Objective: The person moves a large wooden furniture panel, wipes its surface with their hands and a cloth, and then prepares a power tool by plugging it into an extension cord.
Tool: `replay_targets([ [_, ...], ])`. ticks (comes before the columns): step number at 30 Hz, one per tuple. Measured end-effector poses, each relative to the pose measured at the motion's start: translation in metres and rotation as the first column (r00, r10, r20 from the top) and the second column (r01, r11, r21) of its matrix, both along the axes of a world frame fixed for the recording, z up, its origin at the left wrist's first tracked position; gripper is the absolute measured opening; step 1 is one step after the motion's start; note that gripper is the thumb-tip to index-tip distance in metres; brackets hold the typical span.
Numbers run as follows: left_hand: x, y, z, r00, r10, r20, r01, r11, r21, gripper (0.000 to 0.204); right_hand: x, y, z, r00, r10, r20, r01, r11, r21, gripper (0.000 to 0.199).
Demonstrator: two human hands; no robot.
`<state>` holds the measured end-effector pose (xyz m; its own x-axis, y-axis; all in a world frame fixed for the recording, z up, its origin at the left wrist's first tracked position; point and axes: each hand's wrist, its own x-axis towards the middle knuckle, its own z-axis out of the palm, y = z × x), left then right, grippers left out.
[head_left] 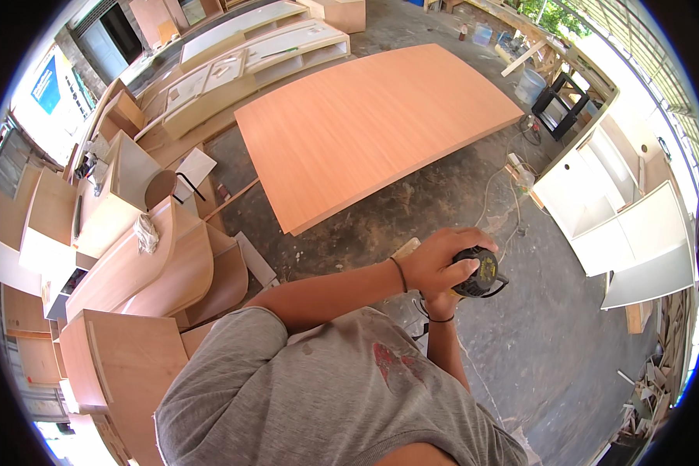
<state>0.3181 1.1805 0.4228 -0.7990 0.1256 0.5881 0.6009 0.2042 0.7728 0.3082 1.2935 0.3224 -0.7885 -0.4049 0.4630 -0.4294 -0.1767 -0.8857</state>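
Black rounded handheld tool with yellow markings (486, 272), held above the grey concrete floor (544, 357). Likely rigid, moderately heavy. Bare left hand (436, 258): fingers curled over its top. Bare right hand (441, 304): beneath, fingers hidden, grasp uncertain. Best hold: around the body.

Head-worn fisheye, looking down, near, wide
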Motion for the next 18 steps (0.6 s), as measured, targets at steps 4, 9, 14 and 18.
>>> replay_targets([
  [4, 0.006, -0.001, 0.0, 0.981, 0.166, -0.1, -0.16, 0.985, 0.059, 0.033, 0.007, -0.013, 0.008, 0.996, -0.054, 0.069, 0.057, 0.998, -0.03, 0.049],
  [9, 0.007, 0.006, -0.008, 0.961, 0.177, -0.211, -0.191, 0.98, -0.048, 0.033, -0.015, 0.003, 0.013, 0.999, -0.014, -0.04, 0.018, 0.996, 0.084, 0.044],
  [14, 0.028, -0.013, -0.025, 0.936, 0.251, -0.247, -0.275, 0.959, -0.069, 0.05, 0.004, -0.026, -0.001, 0.99, 0.016, 0.137, -0.004, 0.996, -0.084, 0.035],
  [18, 0.026, -0.006, -0.031, 0.961, 0.2, -0.191, -0.217, 0.974, -0.07, 0.061, 0.013, -0.018, 0.012, 0.96, 0.055, 0.275, 0.004, 0.978, -0.21, 0.038],
])
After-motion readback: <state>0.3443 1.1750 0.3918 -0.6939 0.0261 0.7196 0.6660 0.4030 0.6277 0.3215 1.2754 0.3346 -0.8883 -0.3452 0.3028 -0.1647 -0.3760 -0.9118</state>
